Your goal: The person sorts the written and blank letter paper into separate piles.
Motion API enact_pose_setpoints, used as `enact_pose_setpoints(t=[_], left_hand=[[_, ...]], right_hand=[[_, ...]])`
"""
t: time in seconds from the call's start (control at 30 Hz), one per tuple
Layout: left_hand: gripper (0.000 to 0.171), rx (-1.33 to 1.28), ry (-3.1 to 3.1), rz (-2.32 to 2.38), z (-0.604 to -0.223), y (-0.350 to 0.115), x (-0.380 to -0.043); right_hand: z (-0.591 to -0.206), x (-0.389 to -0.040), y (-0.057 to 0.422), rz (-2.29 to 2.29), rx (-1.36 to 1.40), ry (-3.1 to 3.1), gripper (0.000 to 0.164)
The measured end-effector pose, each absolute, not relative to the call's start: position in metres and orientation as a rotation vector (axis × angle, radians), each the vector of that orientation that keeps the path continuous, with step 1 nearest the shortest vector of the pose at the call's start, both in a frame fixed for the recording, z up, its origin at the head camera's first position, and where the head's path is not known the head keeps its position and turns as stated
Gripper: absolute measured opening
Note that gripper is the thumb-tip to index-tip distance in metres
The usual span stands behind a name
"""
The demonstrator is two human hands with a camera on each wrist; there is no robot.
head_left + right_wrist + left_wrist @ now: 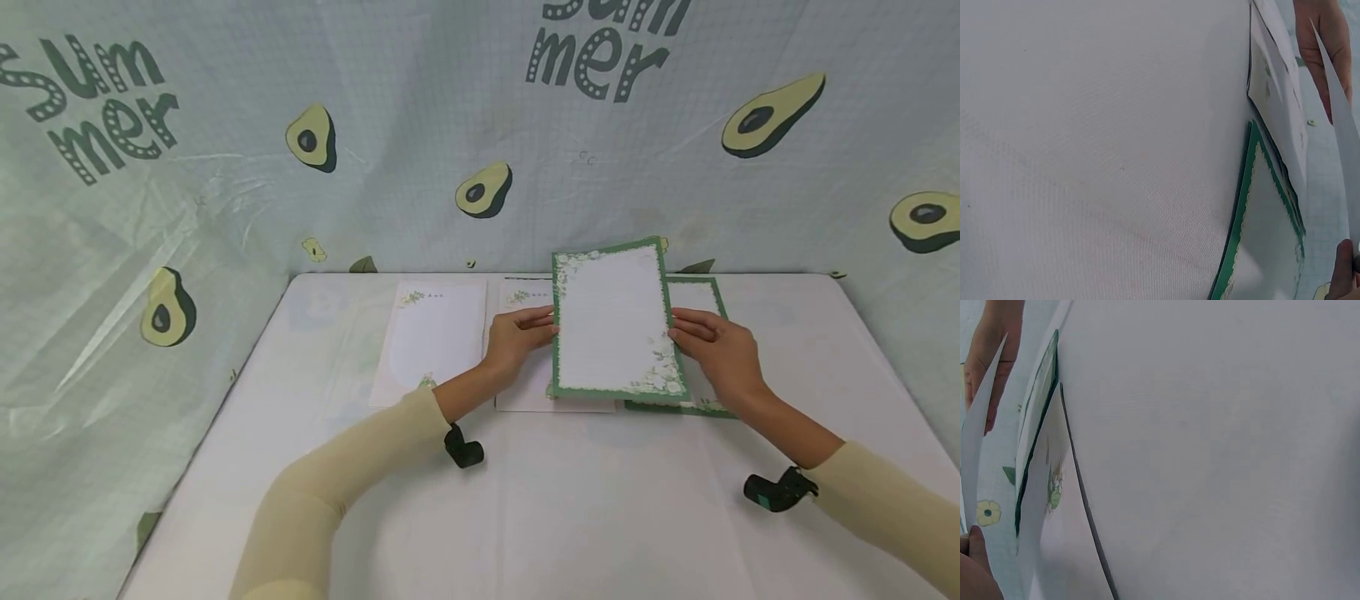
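Both hands hold up a sheet of stationery paper [611,325] with a green border and white flowers at its corners. My left hand [519,340] pinches its left edge, and my right hand [722,354] pinches the right edge. Seen from the wrists, the sheet stands nearly edge-on with its plain side [1339,137] showing. It is raised above the table, overlapping two piles in the head view. Behind its right side lies a green-bordered pile [693,293]; behind its left side is a pale pile [517,392] with small floral prints.
A second pale sheet [438,333] with green floral corners lies at the left of the row. The white-covered table [585,517] extends toward the viewer. An avocado-print cloth [405,100] hangs behind the table's far edge. Black wrist cameras [463,448] sit at both sleeves.
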State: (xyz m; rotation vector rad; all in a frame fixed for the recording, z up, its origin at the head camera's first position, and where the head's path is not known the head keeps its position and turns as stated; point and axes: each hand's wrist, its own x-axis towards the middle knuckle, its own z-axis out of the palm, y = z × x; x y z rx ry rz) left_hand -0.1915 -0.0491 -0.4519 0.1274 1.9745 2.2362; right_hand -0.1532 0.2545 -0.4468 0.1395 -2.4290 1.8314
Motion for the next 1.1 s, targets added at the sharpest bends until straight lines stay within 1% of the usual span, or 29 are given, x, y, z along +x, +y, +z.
enact_pose_setpoints(t=[0.23, 0.43, 0.83, 1.1], left_hand=[[0.036, 0.117, 1.94, 2.246, -0.451, -0.036, -0.191], [0.035, 0.08, 1.888, 2.267, -0.452, -0.026, -0.191], [0.034, 0.147, 1.892, 2.248, -0.454, -0.009, -0.187], [0.034, 0.125, 1.85, 2.272, -0.46, 0.001, -0.187]], right_hand=[[-0.445, -0.15, 0.267, 1.84, 0.119, -2.423, 0.049], [-0.44, -0.147, 0.275, 1.761, 0.115, -2.452, 0.046], [-0.439, -0.137, 0.291, 1.717, 0.123, -2.469, 0.044], [-0.439, -0.132, 0.299, 1.694, 0.125, -2.479, 0.041]])
